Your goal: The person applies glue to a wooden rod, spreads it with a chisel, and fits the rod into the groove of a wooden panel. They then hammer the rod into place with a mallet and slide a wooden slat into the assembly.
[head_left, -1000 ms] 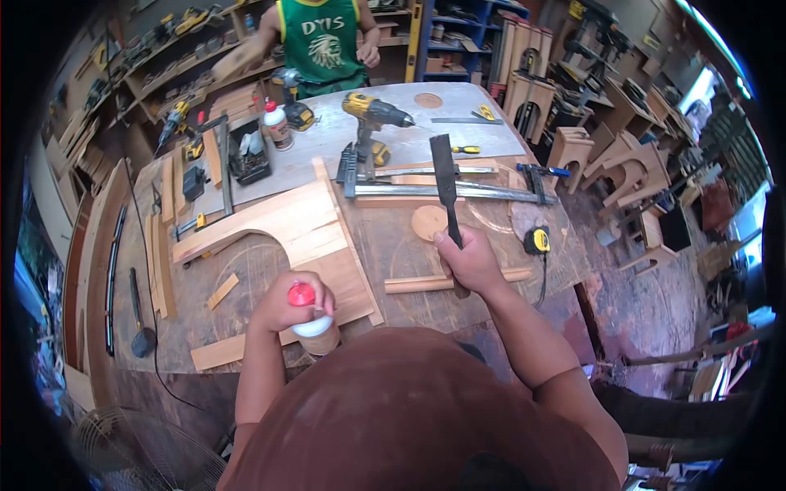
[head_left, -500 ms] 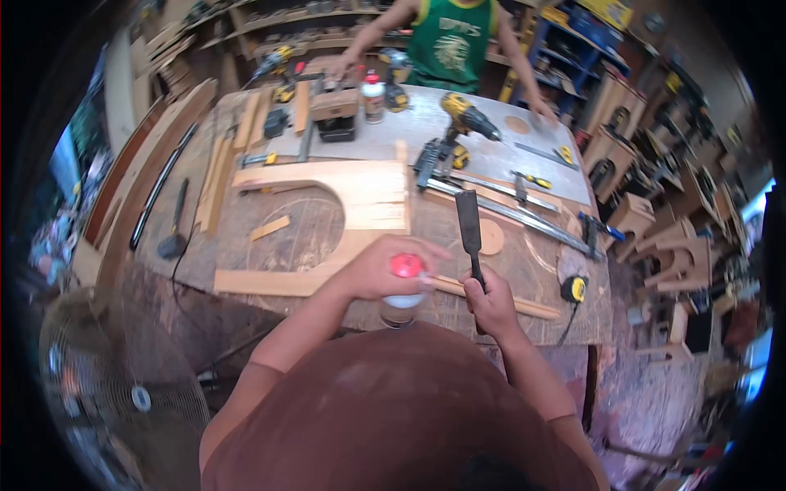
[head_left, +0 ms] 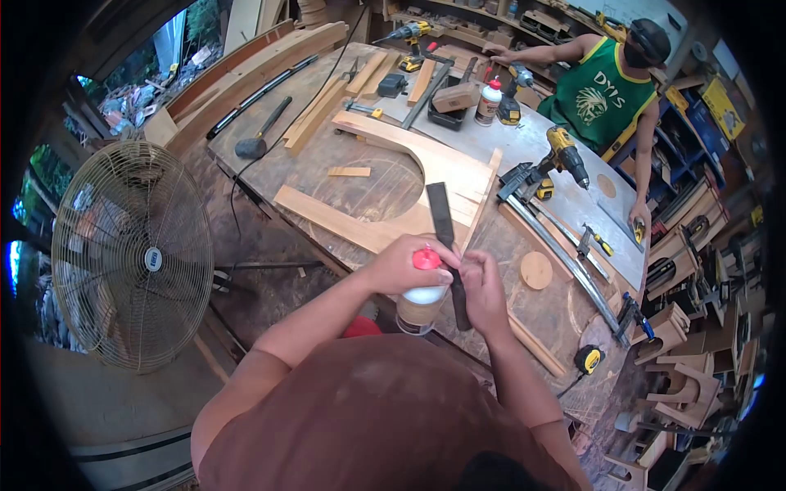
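The left hand is wrapped over the top of a glue bottle, fingers closed beside its red cap. The right hand is fisted round the handle of a chisel, whose flat blade points away over the workbench. Both hands meet just at the bench's near edge, the bottle held right at that edge. Under the blade lies the near leg of an arched wooden panel. Right of the hands there is bare bench between a thin wood strip and a round disc; further right, a long bar clamp and a tape measure near the edge. Left of the bench, open floor runs to a standing fan. A co-worker stands at the far right side.

Compared with a second ago, the hands have closed up – they were well apart, now touching – and the view has swung left, bringing the fan fully in.
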A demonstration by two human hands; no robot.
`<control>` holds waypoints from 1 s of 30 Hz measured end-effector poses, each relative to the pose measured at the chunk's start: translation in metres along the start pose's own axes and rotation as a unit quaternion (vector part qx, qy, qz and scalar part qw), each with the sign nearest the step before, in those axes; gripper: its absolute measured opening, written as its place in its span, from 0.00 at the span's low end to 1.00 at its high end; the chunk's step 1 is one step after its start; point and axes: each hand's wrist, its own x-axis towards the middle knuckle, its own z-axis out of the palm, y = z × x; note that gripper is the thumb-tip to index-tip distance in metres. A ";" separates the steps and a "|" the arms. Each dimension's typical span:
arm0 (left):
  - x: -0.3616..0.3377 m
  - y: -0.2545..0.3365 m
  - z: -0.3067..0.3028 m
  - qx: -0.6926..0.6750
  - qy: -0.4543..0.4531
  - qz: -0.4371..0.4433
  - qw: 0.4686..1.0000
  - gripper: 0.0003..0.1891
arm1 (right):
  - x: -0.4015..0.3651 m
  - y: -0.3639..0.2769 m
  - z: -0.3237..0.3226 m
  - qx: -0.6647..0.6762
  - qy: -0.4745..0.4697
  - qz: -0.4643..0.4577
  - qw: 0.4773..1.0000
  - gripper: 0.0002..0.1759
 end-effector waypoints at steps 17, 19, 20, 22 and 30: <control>-0.083 0.014 -0.232 0.259 -0.063 0.005 0.964 0.16 | 0.191 -0.136 0.193 -0.234 -0.012 -0.090 0.968 0.06; -0.094 0.010 -0.259 0.272 -0.058 0.003 0.960 0.17 | 0.213 -0.128 0.213 -0.232 -0.033 -0.098 0.967 0.06; -0.099 0.007 -0.272 0.275 -0.071 -0.004 0.959 0.16 | 0.223 -0.125 0.222 -0.221 -0.044 -0.072 0.972 0.07; -0.108 0.000 -0.291 0.274 -0.098 -0.029 0.956 0.17 | 0.244 -0.119 0.240 -0.133 -0.057 -0.039 0.989 0.11; -0.158 -0.027 -0.354 0.153 -0.010 -0.080 0.985 0.14 | 0.352 -0.052 0.292 -0.192 -0.007 0.048 0.980 0.17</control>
